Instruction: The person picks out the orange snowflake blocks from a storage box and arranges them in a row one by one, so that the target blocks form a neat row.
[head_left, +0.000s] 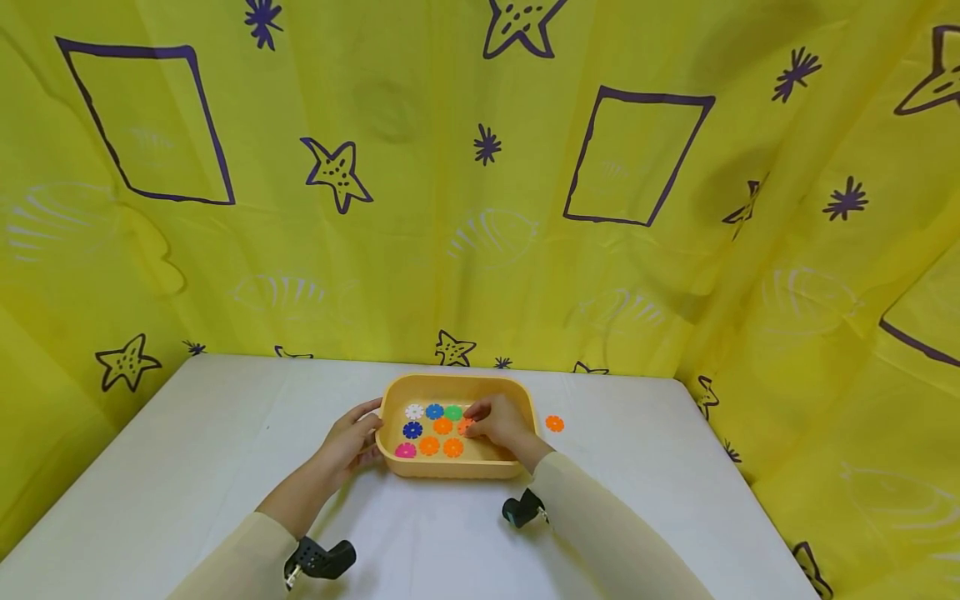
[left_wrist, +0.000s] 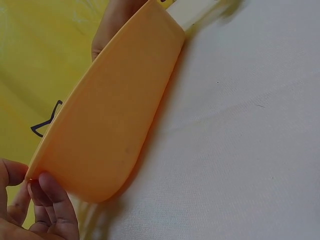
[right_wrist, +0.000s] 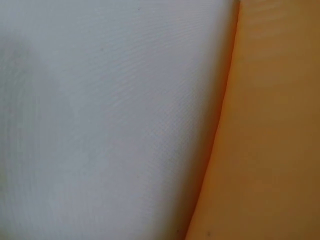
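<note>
An orange-yellow tray (head_left: 457, 382) stands on the white table (head_left: 225, 433). In it lie several small gear-like discs: white (head_left: 414, 411), blue (head_left: 434, 411), green (head_left: 453, 412), dark blue (head_left: 412, 430), pink (head_left: 405, 451) and orange (head_left: 429, 446). My left hand (head_left: 369, 429) grips the tray's left rim; in the left wrist view its fingers (left_wrist: 50, 200) curl at the edge of the tray wall (left_wrist: 115, 120). My right hand (head_left: 472, 421) is inside the tray, fingertips curled on an orange disc (head_left: 464, 427) that is mostly hidden. The right wrist view shows only the tray wall (right_wrist: 270, 125) and the table.
One orange disc (head_left: 554, 423) lies on the table just right of the tray. A yellow cloth (head_left: 480, 208) with stars and rectangles hangs behind and on both sides. The table's right edge (head_left: 742, 475) runs close to the cloth.
</note>
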